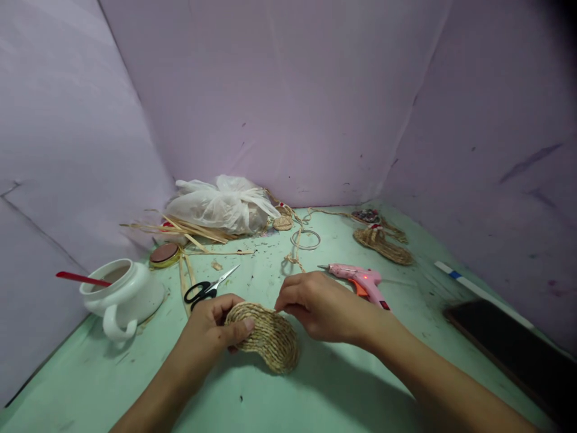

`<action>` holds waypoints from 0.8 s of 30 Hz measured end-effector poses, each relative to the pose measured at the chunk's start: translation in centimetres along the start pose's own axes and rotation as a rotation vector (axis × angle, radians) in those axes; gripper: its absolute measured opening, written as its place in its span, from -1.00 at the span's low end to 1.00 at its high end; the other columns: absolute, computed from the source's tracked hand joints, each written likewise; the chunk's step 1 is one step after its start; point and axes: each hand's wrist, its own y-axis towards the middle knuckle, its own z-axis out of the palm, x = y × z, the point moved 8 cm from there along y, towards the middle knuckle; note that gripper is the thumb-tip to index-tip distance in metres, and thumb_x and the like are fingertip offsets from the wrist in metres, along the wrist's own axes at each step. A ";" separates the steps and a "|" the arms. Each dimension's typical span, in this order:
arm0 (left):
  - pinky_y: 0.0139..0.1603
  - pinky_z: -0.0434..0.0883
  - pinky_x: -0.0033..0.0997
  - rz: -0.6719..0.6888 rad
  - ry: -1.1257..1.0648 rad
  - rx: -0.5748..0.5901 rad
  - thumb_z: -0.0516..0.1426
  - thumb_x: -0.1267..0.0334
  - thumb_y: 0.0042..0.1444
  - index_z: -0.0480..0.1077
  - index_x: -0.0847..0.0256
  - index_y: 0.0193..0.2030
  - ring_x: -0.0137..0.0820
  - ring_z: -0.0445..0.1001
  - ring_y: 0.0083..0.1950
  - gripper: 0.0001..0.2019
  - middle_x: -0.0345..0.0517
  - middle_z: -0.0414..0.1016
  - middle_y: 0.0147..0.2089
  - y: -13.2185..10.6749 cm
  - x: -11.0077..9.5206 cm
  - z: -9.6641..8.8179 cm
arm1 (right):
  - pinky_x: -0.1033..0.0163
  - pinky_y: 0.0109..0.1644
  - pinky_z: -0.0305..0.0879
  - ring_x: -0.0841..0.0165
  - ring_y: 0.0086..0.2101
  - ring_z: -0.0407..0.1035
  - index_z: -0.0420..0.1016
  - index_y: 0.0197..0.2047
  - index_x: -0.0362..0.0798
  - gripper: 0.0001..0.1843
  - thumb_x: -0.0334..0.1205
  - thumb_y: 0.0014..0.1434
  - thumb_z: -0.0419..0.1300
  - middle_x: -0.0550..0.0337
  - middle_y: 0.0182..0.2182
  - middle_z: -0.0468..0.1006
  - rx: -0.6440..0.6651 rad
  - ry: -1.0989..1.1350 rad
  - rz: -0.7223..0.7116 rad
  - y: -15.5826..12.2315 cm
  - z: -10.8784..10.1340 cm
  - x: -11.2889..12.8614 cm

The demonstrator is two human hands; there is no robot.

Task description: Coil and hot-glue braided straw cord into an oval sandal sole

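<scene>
A small sole-shaped piece of coiled straw cord is tilted above the table. My left hand grips its left end, thumb on top and fingers beneath. At its upper edge, the fingertips of my right hand are pinched together; what lies between them is too small to make out. A thin twisted straw cord lies just beyond my right hand, its near end hidden. Close by on the right is a pink glue gun with an orange trigger and a lit red light. Black-handled scissors lie open beyond my left hand.
On the left stands a white pot with a red stick in it. Behind are a round tin, straw strips, a white plastic bag and a ring. Straw slippers and a dark flat object lie right.
</scene>
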 end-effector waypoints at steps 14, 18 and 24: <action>-0.59 0.25 -0.53 -0.023 -0.025 0.032 0.26 0.19 -0.22 0.41 0.31 -0.51 -0.49 0.27 -0.57 -0.78 -0.19 0.37 -0.59 0.0 0.3 0.4 | 0.36 -0.34 0.25 0.42 -0.44 0.39 0.60 -0.33 -0.11 -0.67 -0.60 -0.07 0.12 0.16 -0.42 0.56 0.020 -0.004 0.049 0.0 -0.1 -0.1; -0.59 0.23 -0.54 -0.023 -0.019 0.014 0.26 0.19 -0.22 0.42 0.32 -0.51 -0.50 0.25 -0.57 -0.78 -0.20 0.36 -0.60 0.0 0.4 0.4 | 0.36 -0.33 0.24 0.42 -0.43 0.40 0.60 -0.31 -0.09 -0.65 -0.61 -0.07 0.12 0.16 -0.40 0.58 0.033 0.021 0.055 -0.1 -0.3 -0.1; -0.59 0.22 -0.54 -0.031 -0.008 -0.028 0.26 0.18 -0.25 0.42 0.33 -0.50 -0.50 0.23 -0.57 -0.76 -0.21 0.35 -0.61 0.0 0.3 0.2 | 0.36 -0.38 0.22 0.42 -0.46 0.41 0.61 -0.33 -0.04 -0.71 -0.52 -0.06 0.15 0.21 -0.45 0.62 0.059 0.021 0.193 -0.4 0.0 -1.4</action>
